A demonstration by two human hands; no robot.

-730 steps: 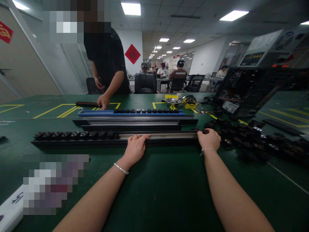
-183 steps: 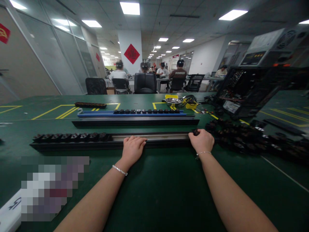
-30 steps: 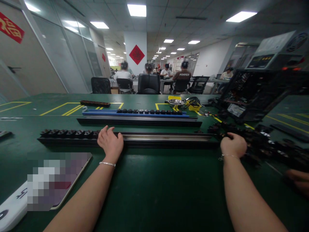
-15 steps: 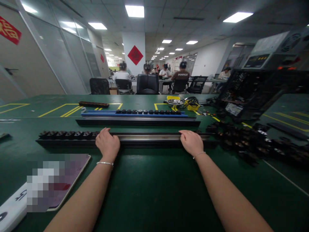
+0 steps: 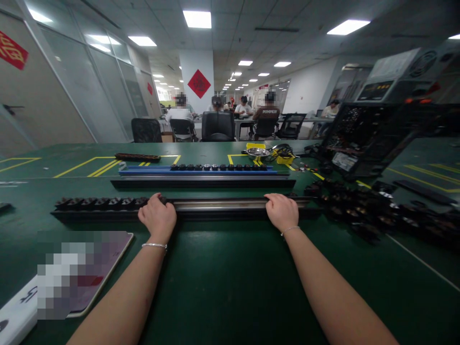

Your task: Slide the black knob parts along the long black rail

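Observation:
A long black rail point(image 5: 223, 205) with a pale metal groove lies across the green table in front of me. Along its left part stands a row of several small black parts point(image 5: 104, 203). My left hand point(image 5: 157, 218) is closed at the right end of that row, with a small dark part point(image 5: 163, 199) showing between fingers and thumb; its shape is mostly hidden. Farther right, my right hand point(image 5: 282, 211) is curled over the rail, fingertips behind it. What lies under its palm is hidden.
Behind the rail lie another black rail point(image 5: 204, 183) and a blue rail point(image 5: 143, 170) bearing black parts. Loose black parts point(image 5: 355, 206) are piled at right, below a computer case point(image 5: 354, 139). A metal bowl point(image 5: 258, 152) stands farther back; a tablet-like panel point(image 5: 117, 256) lies at left.
The view has shifted slightly. A dark part now shows between my left fingers and thumb. Both hands stay at nearly the same places on the rail.

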